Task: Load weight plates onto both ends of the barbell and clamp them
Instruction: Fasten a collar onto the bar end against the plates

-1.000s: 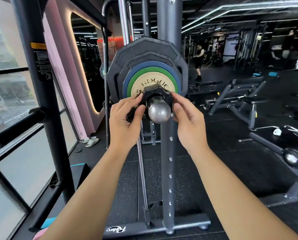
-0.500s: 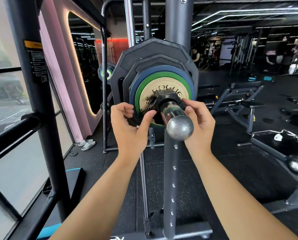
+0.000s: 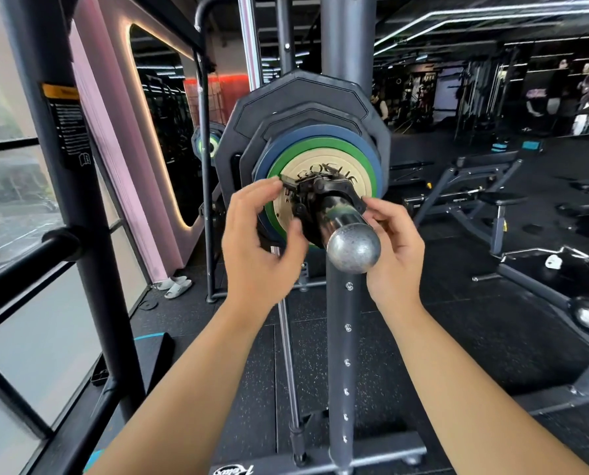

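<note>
Dark gym hall, with speckled rubber floor (image 3: pixel 457 337) below, window (image 3: pixel 8 200) along the left edge of the frame and benches (image 3: pixel 474 186) at middle right. At centre, grey rack upright (image 3: pixel 341 371) running from top to bottom. In front of it, weight plates (image 3: pixel 306 97) already stacked on this end: large black ones behind, then blue, green and a small tan one, faces toward the camera. Out of their middle, barbell sleeve (image 3: pixel 337 214), long axis pointing toward the camera and a little down-right, ending in a round steel knob. Left hand (image 3: pixel 255 241) just left of the sleeve, right hand (image 3: pixel 395 245) just right of it, both at about the same height, palms turned inward. Between them, black clamp (image 3: pixel 323 193) around the sleeve, close to the tan plate; touching it or not, cannot tell. Left forefinger on the lever (image 3: pixel 287 182), sticking out to the upper left of the clamp, thumb under the clamp body, so pinching it. Right fingertips curled against the right edge of the clamp, holding it steady; thumb hidden behind the knob. Lever seemingly not yet folded down, so probably next: press it toward the sleeve with the left hand, being nearer, and brace from the right.
</note>
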